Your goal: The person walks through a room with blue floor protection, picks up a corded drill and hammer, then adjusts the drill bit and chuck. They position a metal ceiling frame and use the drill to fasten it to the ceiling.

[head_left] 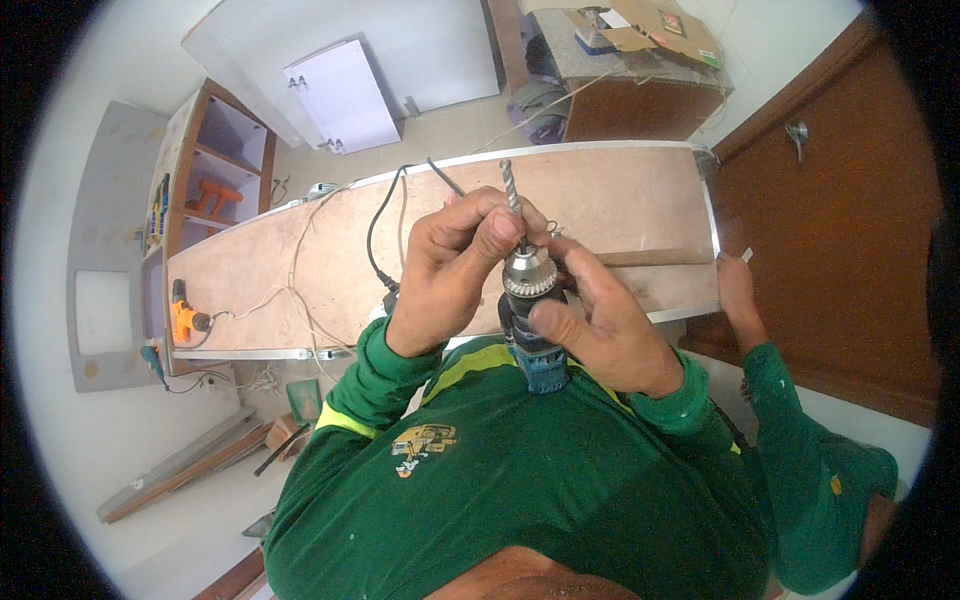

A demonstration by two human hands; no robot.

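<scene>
A blue and black power drill (540, 340) points away from me, close against my chest, its silver keyed chuck (530, 271) uppermost. From the chuck rises a grey spiral drill bit (510, 185). My left hand (455, 260) is closed, with thumb and fingers pinching the bit just above the chuck. My right hand (610, 325) wraps round the drill from the right side, its thumb lying across the body below the chuck and its fingers behind. The drill's grip is hidden.
A long wooden board (350, 245) with a white edge spans ahead. On its left end lies an orange drill (187, 318); a white cord (292, 262) and black cord (372, 232) trail over it. At right, a co-worker's hand (735, 280) touches the board near a brown door (830, 200).
</scene>
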